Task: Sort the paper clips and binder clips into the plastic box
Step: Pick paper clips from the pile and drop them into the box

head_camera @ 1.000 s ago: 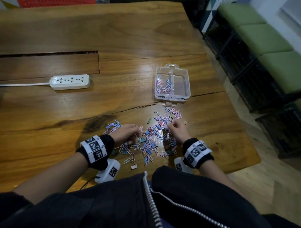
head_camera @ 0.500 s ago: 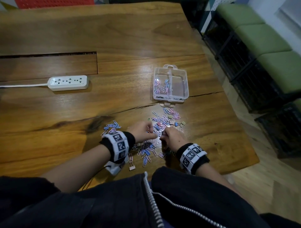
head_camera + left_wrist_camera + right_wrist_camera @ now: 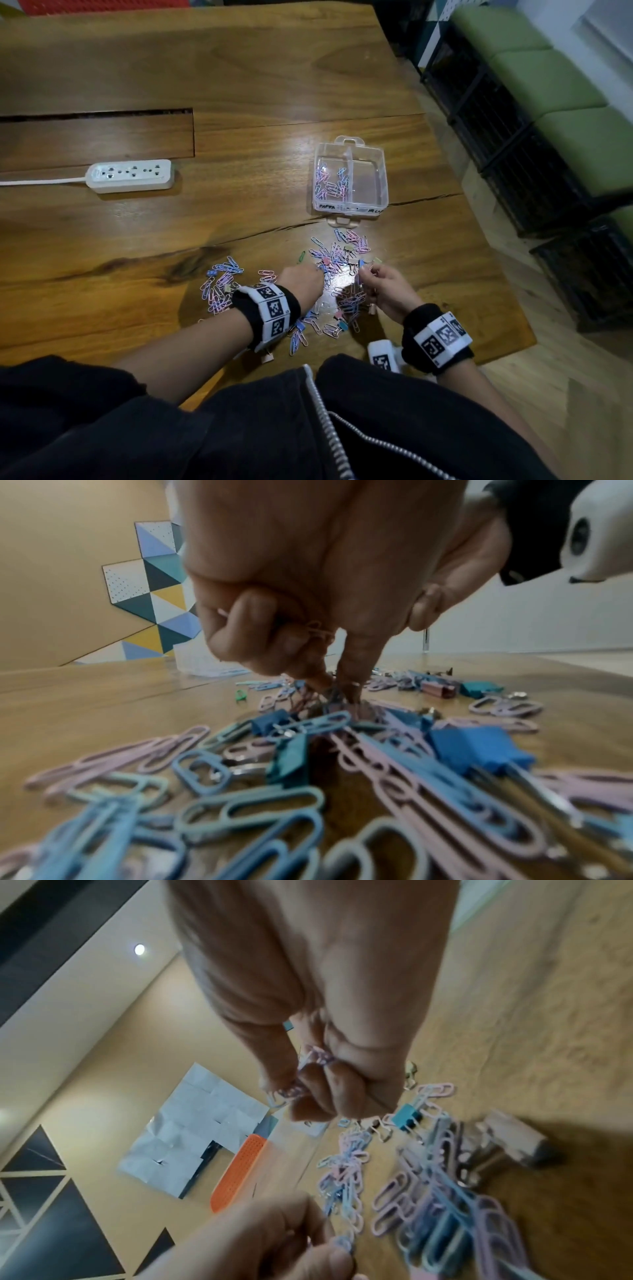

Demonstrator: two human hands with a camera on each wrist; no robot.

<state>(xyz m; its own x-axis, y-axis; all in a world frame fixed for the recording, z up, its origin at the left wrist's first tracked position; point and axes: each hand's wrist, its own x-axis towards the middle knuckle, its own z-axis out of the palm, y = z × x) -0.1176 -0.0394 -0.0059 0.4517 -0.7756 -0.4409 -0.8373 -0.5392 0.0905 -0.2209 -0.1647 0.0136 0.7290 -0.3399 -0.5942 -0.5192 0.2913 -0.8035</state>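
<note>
A heap of pink and blue paper clips (image 3: 337,260) mixed with small binder clips (image 3: 479,746) lies on the wooden table in front of me. Beyond it stands the clear plastic box (image 3: 351,181), with paper clips in its left compartment. My left hand (image 3: 303,281) reaches into the heap, thumb and forefinger pinching clips (image 3: 337,696) while its curled fingers hold more. My right hand (image 3: 380,284) is lifted just above the heap and grips a bunch of paper clips (image 3: 315,1056) in its curled fingers.
A white power strip (image 3: 130,174) with its cord lies at the left. A second patch of clips (image 3: 222,281) lies left of my left wrist. The table's right edge (image 3: 493,246) drops to the floor, with black crates and green cushions beyond.
My left hand has moved right into the middle of the heap. My right hand has lifted off the table and shifted right, holding clips. The head view has tilted slightly.
</note>
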